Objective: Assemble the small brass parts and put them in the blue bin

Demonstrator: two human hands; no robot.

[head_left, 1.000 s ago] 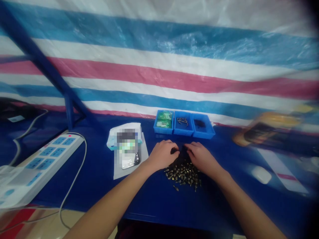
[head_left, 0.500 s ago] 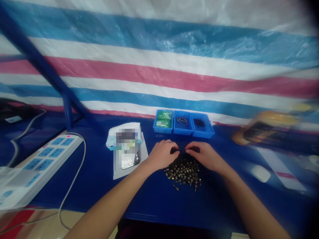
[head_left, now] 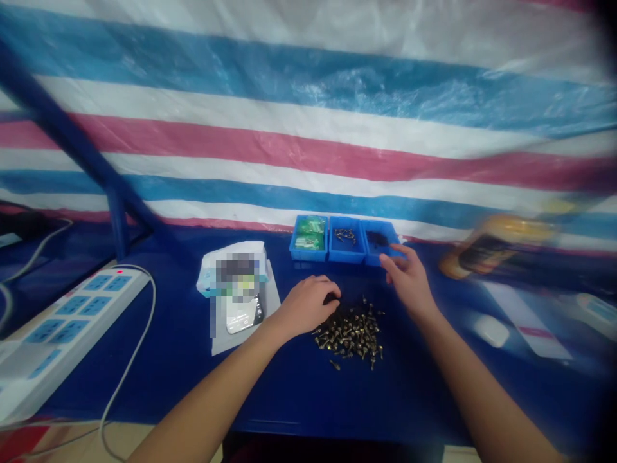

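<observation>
My left hand (head_left: 306, 307) rests at the upper left edge of a pile of brass-coloured screws (head_left: 349, 335), its fingers curled over dark bits there. My right hand (head_left: 407, 280) is raised with its fingers apart, reaching the front right corner of a blue plastic bin (head_left: 371, 260) holding small dark parts. Beside that bin stand a blue bin (head_left: 346, 257) with a few screws and a blue bin (head_left: 308, 256) with green packets. Whatever lies inside my left fingers is hidden.
A smartphone (head_left: 245, 315) and a white packet lie on a paper sheet (head_left: 270, 305) left of the pile. Further left is a white power strip (head_left: 81, 321) with its cable. To the right are a white mouse (head_left: 490, 331) and a blurred orange-and-black object (head_left: 486, 251).
My right hand has moved up and away from the pile to the right bin, its fingers now spread. My left hand stays at the pile. The whole view has swung slightly.
</observation>
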